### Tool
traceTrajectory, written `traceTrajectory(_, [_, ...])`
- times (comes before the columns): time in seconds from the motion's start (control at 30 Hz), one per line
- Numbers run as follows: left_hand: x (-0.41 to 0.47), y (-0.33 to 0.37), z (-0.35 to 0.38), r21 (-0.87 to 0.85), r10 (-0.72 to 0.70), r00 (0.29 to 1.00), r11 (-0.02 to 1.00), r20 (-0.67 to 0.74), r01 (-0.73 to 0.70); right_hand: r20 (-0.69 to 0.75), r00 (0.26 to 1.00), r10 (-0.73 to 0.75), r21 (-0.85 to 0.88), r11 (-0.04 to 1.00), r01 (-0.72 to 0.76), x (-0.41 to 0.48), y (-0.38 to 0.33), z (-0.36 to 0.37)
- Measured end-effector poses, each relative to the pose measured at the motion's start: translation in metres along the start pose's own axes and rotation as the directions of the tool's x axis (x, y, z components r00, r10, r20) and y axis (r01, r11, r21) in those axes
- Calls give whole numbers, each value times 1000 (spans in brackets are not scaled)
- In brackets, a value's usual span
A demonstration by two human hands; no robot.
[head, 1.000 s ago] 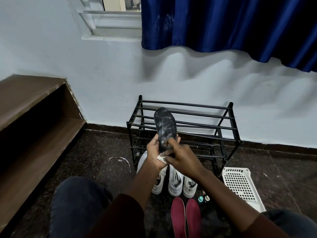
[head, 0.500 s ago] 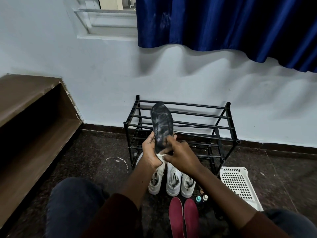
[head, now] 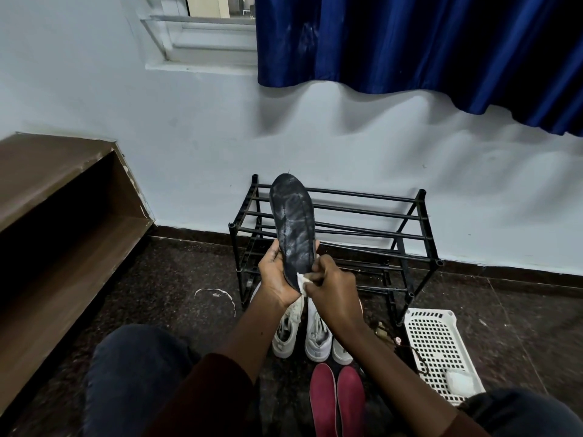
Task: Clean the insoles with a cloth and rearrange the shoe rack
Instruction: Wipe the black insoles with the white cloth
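Currently left hand (head: pixel 277 275) grips black insole (head: pixel 295 228) by heel; right hand (head: pixel 334 290) pinches cloth (head: pixel 302 280), seemingly a small wad. Hard rubbing could buckle unsupported toe or loosen the grip.

A pale blue wall (head: pixel 347 146) is running down to a dark skirting (head: pixel 504 272) and a dark speckled floor (head: pixel 176 279). A deep blue curtain (head: pixel 410 42) is hanging beside the window (head: pixel 205 33), casting wavy shadows. A brown wooden shelf (head: pixel 63 197) is standing at left.
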State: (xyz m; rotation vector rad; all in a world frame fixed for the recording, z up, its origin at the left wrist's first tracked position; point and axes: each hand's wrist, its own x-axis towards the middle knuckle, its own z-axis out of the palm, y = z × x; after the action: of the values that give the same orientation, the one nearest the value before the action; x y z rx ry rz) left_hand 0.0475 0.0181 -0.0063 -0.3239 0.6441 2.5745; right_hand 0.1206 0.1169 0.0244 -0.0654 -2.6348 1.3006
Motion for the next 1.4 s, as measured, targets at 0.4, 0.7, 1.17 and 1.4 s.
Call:
traceTrajectory(0.4, [-9, -7, 8, 33, -39, 999, 999, -2, 39, -106, 993, 54, 15, 999, -52, 23, 6, -7])
traceTrajectory(0.7, [-3, -8, 0, 1, -49, 999, 999, 10, 49, 21, 1000, 20, 25, 999, -20, 4, 6, -6])
traceTrajectory(1.17, [-7, -6, 5, 33, -29, 999, 999, -35, 30, 8, 999, -50, -30, 998, 50, -2, 4, -3])
traceTrajectory(1.4, [-9, -18, 9, 19, -38, 999, 999, 30, 37, -186, 977, -105, -197, 978, 68, 33, 11, -7])
